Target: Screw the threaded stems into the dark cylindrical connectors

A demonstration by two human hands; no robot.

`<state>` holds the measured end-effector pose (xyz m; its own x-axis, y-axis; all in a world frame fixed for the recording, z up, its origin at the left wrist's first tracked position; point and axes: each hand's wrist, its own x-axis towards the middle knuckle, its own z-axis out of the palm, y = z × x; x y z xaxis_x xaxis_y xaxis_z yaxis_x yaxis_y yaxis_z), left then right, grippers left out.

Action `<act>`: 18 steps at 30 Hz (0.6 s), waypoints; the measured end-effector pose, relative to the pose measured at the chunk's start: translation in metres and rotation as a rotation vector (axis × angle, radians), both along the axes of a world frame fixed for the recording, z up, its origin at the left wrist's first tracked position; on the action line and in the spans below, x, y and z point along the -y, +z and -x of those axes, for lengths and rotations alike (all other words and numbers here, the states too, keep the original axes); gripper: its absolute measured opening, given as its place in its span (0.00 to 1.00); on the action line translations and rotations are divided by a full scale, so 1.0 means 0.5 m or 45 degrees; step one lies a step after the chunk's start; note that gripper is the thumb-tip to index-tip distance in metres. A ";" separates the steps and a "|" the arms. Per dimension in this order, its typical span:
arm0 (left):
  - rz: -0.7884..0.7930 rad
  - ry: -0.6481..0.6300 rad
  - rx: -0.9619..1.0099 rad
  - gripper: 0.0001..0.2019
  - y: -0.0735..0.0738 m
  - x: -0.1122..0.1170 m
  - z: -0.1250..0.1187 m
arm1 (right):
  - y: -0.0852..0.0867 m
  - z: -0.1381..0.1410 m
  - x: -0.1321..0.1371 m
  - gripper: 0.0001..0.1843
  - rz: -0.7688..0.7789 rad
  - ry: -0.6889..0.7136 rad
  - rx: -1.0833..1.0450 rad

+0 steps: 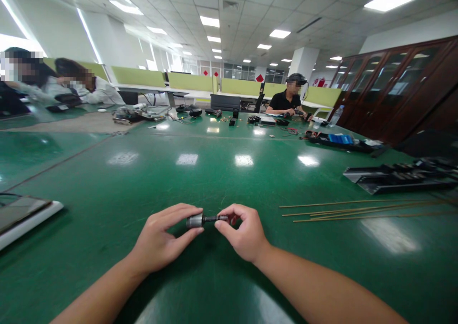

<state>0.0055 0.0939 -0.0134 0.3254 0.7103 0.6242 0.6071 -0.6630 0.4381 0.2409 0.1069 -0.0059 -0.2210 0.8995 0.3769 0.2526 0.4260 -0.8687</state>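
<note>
My left hand [161,235] grips a short silver-grey metal cylinder [195,221] between thumb and fingers, just above the green table [229,171]. From the cylinder's right end a thin dark shaft [210,219] runs toward my right hand [245,231]. The thumb and index finger of that hand are closed around the shaft's far end. Something dark red shows behind those fingertips, too small and covered to name. Cylinder and shaft lie nearly level, in one line between both hands.
Several thin brass-coloured rods [322,214] lie to the right, with black metal rails [400,176] behind them. A white-edged flat device [28,219] sits at left. Farther back are a tray with blue items [339,139] and a seated person [289,99]. Other people sit at far left.
</note>
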 end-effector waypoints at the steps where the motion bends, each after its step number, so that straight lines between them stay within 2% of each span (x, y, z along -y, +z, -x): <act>1: 0.002 0.001 0.002 0.22 0.000 0.000 0.000 | 0.000 0.000 0.000 0.03 0.000 0.000 0.000; 18: 0.002 0.013 0.002 0.21 0.004 0.002 0.003 | 0.002 0.000 0.000 0.03 -0.005 -0.006 -0.003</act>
